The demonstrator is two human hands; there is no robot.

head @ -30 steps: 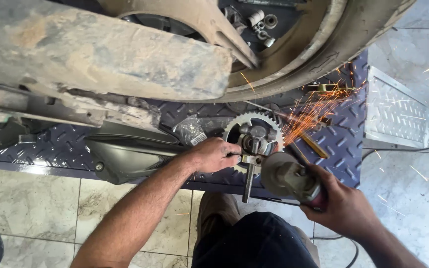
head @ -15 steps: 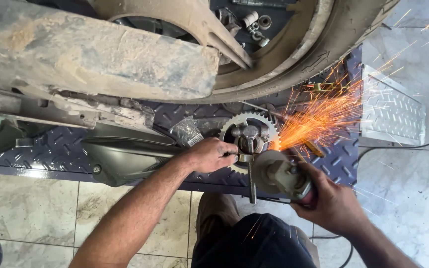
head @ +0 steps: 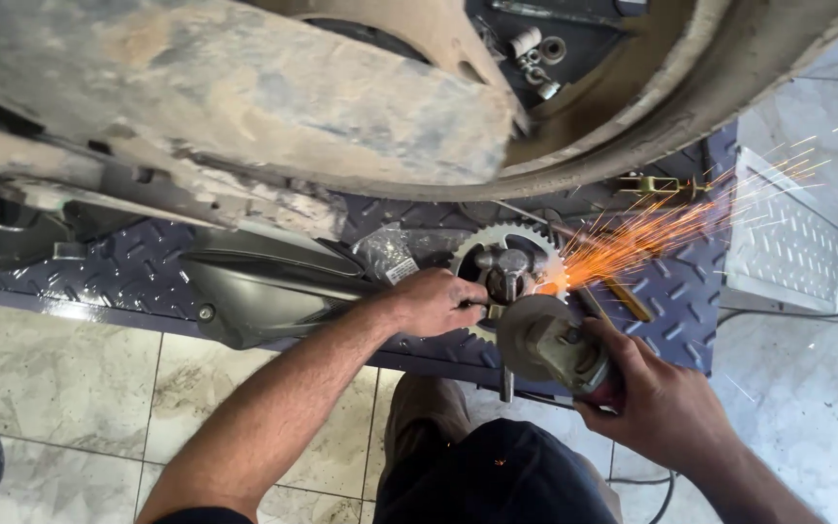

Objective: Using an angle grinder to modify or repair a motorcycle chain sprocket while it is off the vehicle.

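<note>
My left hand (head: 435, 302) grips a toothed metal sprocket (head: 502, 254) with a hub, holding it on the dark diamond-plate platform (head: 128, 277). My right hand (head: 660, 398) holds an angle grinder (head: 553, 347). Its disc touches the right side of the sprocket hub. Orange sparks (head: 652, 233) fly up and to the right from the contact spot.
A dirty motorcycle tyre and mudguard (head: 244, 107) fill the top. A grey plastic fairing panel (head: 264, 281) lies left of the sprocket. Bearings and small parts (head: 535, 53) sit near the top. A ribbed metal ramp (head: 788, 238) stands at right. A cable (head: 797, 312) crosses the tiled floor.
The view has shifted a little and the spark stream has stretched farther to the right. Both hands keep their hold on the sprocket and the grinder.
</note>
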